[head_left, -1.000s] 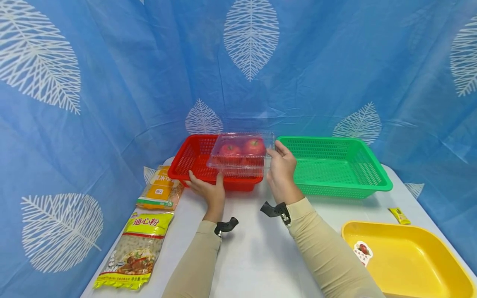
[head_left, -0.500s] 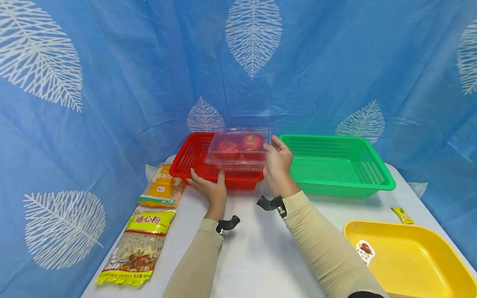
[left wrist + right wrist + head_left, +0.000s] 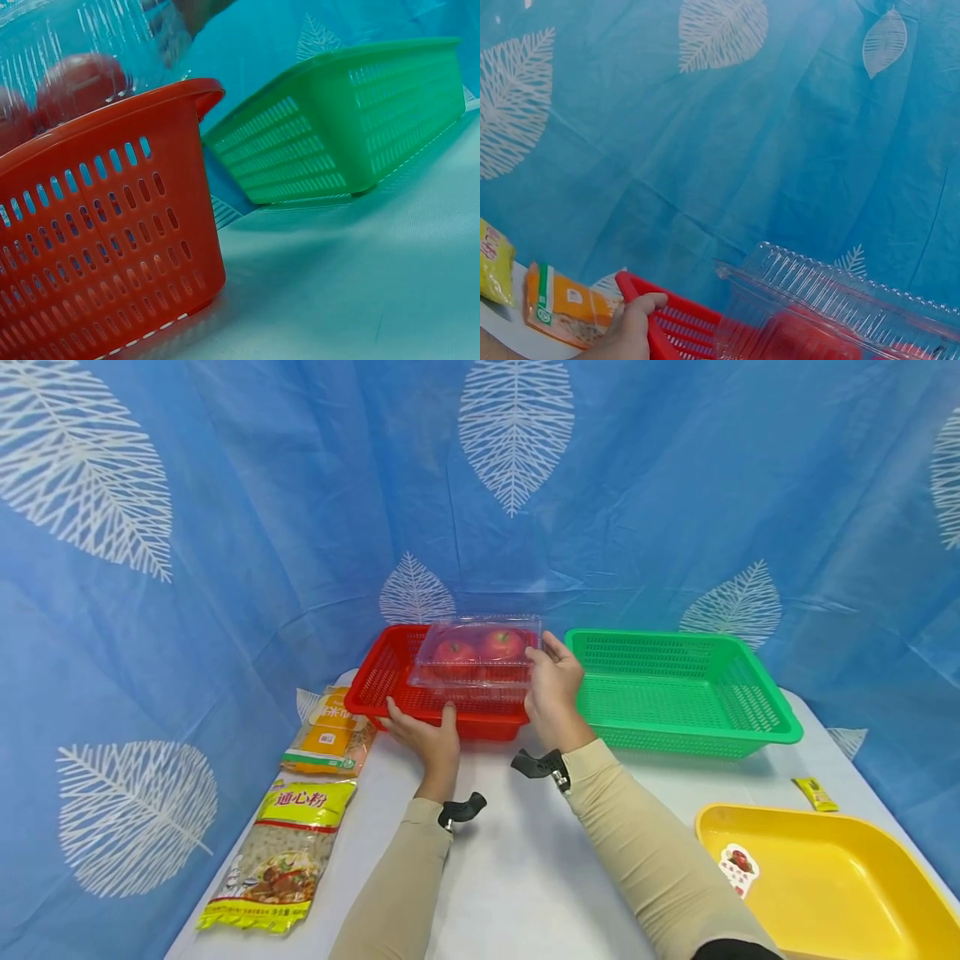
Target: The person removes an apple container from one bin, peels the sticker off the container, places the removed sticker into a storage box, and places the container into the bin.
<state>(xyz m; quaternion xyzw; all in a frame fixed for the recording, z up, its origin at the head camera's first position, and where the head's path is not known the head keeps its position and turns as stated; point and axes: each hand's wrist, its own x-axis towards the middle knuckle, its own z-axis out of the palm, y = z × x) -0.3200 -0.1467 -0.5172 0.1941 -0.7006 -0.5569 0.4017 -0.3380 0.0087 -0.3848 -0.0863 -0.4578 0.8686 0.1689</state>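
My right hand (image 3: 553, 693) grips the right end of a clear plastic box (image 3: 480, 675) with red apples (image 3: 502, 645) inside. The box sits slightly tilted over the red basket (image 3: 480, 727), overlapping its right part in the head view. My left hand (image 3: 427, 743) holds the front rim of this basket near its left corner, the thumb up at the rim. In the left wrist view the apples (image 3: 81, 86) show through the box just above the basket's edge. Part of the right hand's fingers is hidden behind the box.
A green basket (image 3: 682, 739) stands to the right. At the front right lies a yellow tray (image 3: 825, 893) bearing an apple sticker (image 3: 738, 867), with a small yellow packet (image 3: 815, 795) behind it. Two food bags, a pasta bag (image 3: 281, 852) and an orange bag (image 3: 330, 735), lie on the left.
The box has shifted a little left and back over the red basket with my right hand. My left hand has stayed at the rim. The head view has turned slightly left.
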